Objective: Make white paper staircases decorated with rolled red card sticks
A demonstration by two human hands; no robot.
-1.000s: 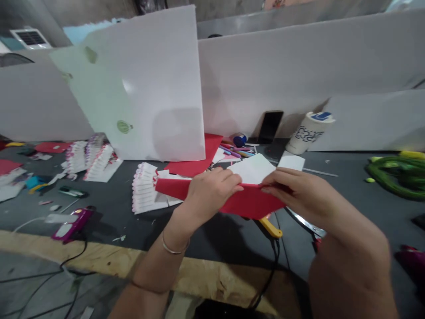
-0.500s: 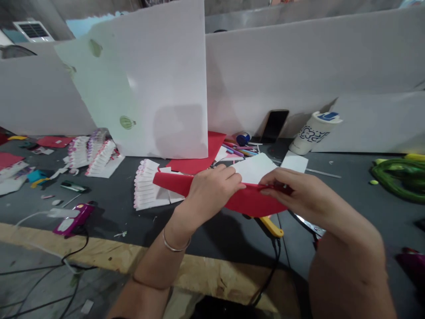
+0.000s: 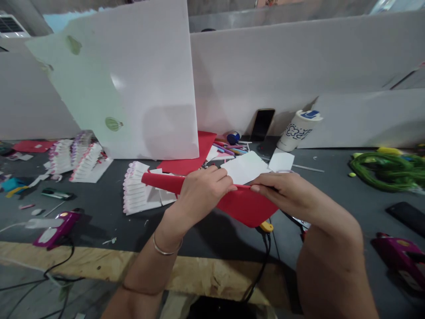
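Red paper sheet (image 3: 245,206) curls tighter than before; left hand (image 3: 202,192) and right hand (image 3: 285,195) both pinch its top edge.

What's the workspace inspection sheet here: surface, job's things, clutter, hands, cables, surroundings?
Surface: dark grey tabletop with a bare wooden front edge.
Job's things: curled red paper sheet, held above the tabletop.
Clutter: white fringed paper stacks with pink tips, coloured pens, white patterned paper cup, green cord coil, magenta corded tool, black phone leaning upright.
Grippers: left hand and right hand both pinch the sheet's upper edge.
Cables: black cable runs over the front edge; another leaves the magenta tool.
Surroundings: white foam boards stand behind.
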